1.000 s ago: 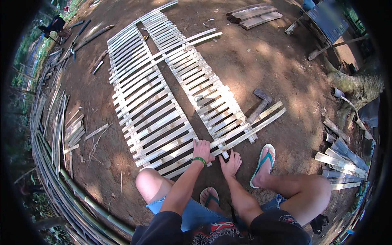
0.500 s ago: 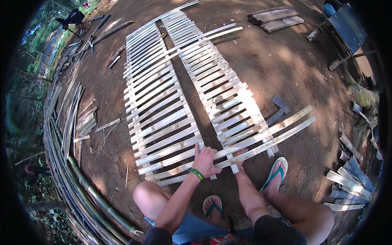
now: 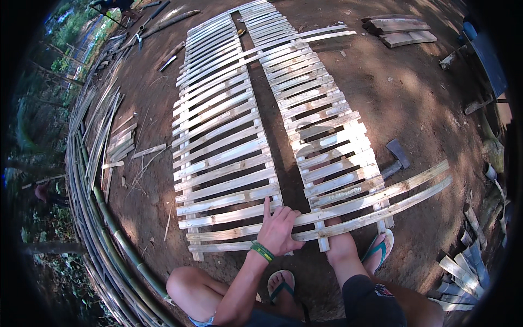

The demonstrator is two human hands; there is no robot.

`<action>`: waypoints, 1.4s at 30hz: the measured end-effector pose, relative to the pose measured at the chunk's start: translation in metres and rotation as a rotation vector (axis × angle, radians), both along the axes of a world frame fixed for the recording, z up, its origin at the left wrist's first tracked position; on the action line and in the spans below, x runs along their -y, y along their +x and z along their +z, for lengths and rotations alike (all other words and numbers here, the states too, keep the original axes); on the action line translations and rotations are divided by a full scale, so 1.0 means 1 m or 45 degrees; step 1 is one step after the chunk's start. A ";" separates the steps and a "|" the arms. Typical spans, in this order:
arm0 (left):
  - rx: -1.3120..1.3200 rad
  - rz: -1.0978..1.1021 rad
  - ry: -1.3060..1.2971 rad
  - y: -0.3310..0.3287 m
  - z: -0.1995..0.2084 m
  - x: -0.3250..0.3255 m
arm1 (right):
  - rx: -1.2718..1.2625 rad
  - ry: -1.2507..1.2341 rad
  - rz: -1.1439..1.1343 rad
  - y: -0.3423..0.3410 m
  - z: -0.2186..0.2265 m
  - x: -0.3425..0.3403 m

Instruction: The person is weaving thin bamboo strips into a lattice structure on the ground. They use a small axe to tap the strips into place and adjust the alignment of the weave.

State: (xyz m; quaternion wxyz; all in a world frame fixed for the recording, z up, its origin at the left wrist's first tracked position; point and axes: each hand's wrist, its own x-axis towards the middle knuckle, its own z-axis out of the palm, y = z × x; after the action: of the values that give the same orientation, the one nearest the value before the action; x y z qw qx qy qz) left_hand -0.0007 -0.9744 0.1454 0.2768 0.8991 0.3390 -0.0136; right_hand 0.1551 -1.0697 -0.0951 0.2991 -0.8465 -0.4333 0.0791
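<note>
Two ladder-like panels of pale split-bamboo slats lie side by side, the left panel [image 3: 223,158] and the right panel [image 3: 321,128], with a gap between them. Across their near ends run two long bamboo slats [image 3: 417,182] that stick out to the right. My left hand [image 3: 278,230], with a green band at its wrist, is closed over these long slats beside the gap; its index finger points forward along the left panel's rail. My right forearm [image 3: 343,250] reaches beneath the right panel's near end. The slats mostly cover that hand, so its fingers are hidden.
A hatchet [image 3: 398,154] lies on the dirt right of the right panel. Bamboo poles [image 3: 117,234] and loose strips [image 3: 109,136] line the left side. Planks [image 3: 400,30] are stacked at the far right; split bamboo pieces [image 3: 460,278] lie at the near right.
My right hand has slid farther forward under the right panel. My left hand stays on the long slats. The whole view has shifted, with the panels now slightly farther right.
</note>
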 end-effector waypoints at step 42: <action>-0.123 -0.016 -0.084 0.004 -0.019 0.000 | 0.009 -0.810 -0.614 0.093 0.161 0.104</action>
State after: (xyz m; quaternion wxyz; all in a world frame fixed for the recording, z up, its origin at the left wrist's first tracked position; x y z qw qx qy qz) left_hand 0.0030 -0.9740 0.1268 0.2894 0.8900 0.3455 -0.0698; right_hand 0.2478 -1.1733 0.0660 0.0306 -0.9745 -0.1772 0.1340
